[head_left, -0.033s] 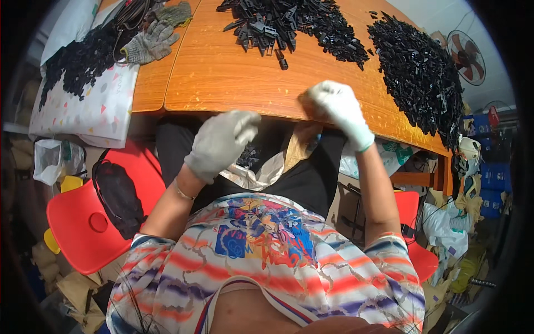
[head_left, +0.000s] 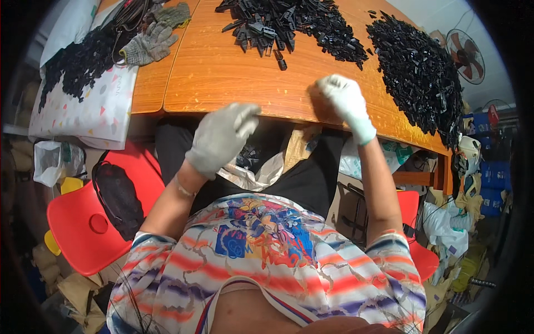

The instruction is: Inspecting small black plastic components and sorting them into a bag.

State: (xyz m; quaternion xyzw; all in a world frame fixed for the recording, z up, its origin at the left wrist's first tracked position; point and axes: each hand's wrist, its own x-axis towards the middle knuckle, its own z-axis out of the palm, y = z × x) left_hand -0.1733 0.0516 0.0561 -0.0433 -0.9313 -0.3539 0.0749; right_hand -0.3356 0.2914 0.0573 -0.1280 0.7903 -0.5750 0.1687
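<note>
Both my hands wear pale work gloves at the front edge of the orange-brown wooden table (head_left: 222, 75). My left hand (head_left: 219, 136) is held above my lap, just short of the edge. Its fingers are loosely bent and apart, with no object visible in them. Over the tabletop, my right hand (head_left: 342, 97) has its fingers curled inward. Whatever it may hold is hidden. Beneath the hands, between my legs, a pale sack (head_left: 300, 147) gapes around small black pieces (head_left: 248, 157). Farther back on the table lies a heap of black plastic parts (head_left: 267, 25), one part set a little nearer me.
A second heap of black pieces (head_left: 417, 75) covers the table's right side. At the left, more black bits (head_left: 83, 67) lie on patterned sheeting (head_left: 105, 117), with grey knit gloves (head_left: 147, 44) beside them. A red chair (head_left: 78, 228) holding a black bag (head_left: 118, 195) stands left of me.
My right hand has shifted slightly right and away from me. My left hand has risen slightly, toward the table. The heaps look unchanged.
</note>
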